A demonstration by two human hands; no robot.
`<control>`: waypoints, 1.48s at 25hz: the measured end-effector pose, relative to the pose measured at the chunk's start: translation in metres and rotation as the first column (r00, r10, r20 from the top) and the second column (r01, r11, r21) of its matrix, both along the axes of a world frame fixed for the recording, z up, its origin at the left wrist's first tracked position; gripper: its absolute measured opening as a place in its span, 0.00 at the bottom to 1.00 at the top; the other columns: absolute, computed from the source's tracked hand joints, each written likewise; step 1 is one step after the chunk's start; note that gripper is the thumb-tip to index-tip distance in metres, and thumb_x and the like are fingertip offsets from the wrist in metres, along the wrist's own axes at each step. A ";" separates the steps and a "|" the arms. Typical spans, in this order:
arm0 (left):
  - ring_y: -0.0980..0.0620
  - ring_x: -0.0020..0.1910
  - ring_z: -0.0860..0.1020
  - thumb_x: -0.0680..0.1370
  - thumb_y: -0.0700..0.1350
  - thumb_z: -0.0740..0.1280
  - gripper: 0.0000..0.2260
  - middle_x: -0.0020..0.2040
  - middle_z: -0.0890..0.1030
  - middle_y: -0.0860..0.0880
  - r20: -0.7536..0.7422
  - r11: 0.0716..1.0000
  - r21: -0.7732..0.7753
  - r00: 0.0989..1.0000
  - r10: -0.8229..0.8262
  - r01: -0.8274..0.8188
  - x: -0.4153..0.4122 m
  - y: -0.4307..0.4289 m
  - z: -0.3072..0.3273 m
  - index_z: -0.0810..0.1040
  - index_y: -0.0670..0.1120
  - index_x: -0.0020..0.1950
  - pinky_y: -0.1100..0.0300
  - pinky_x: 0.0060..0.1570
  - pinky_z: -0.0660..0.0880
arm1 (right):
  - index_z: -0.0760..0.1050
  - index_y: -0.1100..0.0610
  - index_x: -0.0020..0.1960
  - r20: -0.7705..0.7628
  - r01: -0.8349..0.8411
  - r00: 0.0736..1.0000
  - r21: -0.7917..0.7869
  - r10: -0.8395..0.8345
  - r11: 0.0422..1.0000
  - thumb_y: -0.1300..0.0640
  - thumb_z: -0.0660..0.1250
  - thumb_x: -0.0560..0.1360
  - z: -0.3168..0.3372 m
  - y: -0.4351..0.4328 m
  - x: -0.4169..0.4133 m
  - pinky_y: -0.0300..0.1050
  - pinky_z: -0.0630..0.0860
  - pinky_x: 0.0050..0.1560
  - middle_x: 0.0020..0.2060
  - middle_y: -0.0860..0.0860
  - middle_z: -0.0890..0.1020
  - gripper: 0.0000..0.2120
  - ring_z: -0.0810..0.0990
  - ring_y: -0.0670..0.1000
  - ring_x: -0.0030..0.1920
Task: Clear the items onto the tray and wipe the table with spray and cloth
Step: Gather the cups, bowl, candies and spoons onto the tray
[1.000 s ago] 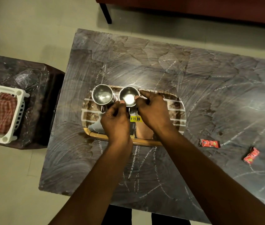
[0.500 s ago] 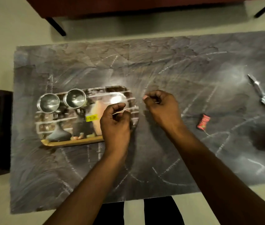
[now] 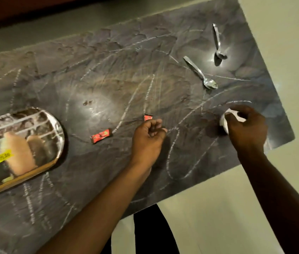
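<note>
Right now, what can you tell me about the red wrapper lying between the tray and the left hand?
The red wrapper is a small oblong packet, glossy like foil, red with dark crimped ends and print too blurred to read. It lies flat and slanted on the dark marble-look table, right end farther from the person. It sits apart from the tray on its left and the left hand on its right; nothing but the table touches it. Whether it is full cannot be told.

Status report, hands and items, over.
Right hand grips white cup. Left hand curled beside red wrapper. Two spoons, second wrapper not yet on tray.
</note>
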State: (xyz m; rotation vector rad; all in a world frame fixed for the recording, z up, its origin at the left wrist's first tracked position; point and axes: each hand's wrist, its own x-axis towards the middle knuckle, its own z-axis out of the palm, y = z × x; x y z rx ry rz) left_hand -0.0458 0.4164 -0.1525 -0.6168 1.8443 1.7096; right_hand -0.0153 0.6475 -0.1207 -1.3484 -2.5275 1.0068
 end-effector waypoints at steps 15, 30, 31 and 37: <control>0.46 0.69 0.84 0.84 0.37 0.71 0.21 0.69 0.86 0.46 0.022 0.958 0.043 0.958 -0.285 0.284 0.013 0.191 -0.017 0.79 0.44 0.78 0.43 0.74 0.79 | 0.83 0.55 0.66 0.011 0.059 0.998 -0.299 -0.058 0.952 0.51 0.71 0.82 -0.053 0.118 0.038 0.56 0.85 0.58 0.55 0.52 0.88 0.15 0.86 0.54 0.57; 0.48 0.61 0.88 0.86 0.38 0.69 0.12 0.58 0.90 0.49 -0.077 0.984 0.047 0.982 0.175 -0.172 -0.029 -0.023 0.028 0.87 0.43 0.68 0.42 0.63 0.86 | 0.84 0.42 0.55 -0.203 -0.250 0.965 -0.515 0.166 0.820 0.55 0.69 0.84 -0.004 -0.082 -0.040 0.51 0.88 0.46 0.48 0.43 0.90 0.08 0.89 0.50 0.51; 0.48 0.62 0.88 0.86 0.38 0.69 0.12 0.60 0.90 0.49 -0.095 0.976 0.036 0.971 0.218 -0.216 -0.031 -0.055 0.031 0.86 0.42 0.69 0.44 0.64 0.86 | 0.84 0.42 0.53 -0.220 -0.296 0.953 -0.530 0.208 0.795 0.56 0.70 0.84 -0.002 -0.113 -0.048 0.50 0.88 0.44 0.47 0.43 0.90 0.09 0.90 0.50 0.50; 0.45 0.61 0.89 0.86 0.38 0.70 0.11 0.57 0.90 0.48 -0.125 0.864 0.004 0.857 0.500 -0.504 -0.001 -0.229 0.041 0.87 0.43 0.67 0.54 0.57 0.88 | 0.86 0.45 0.54 -0.266 -0.494 0.867 -0.566 0.421 0.660 0.58 0.71 0.83 0.000 -0.291 -0.065 0.43 0.86 0.39 0.42 0.42 0.89 0.09 0.89 0.50 0.45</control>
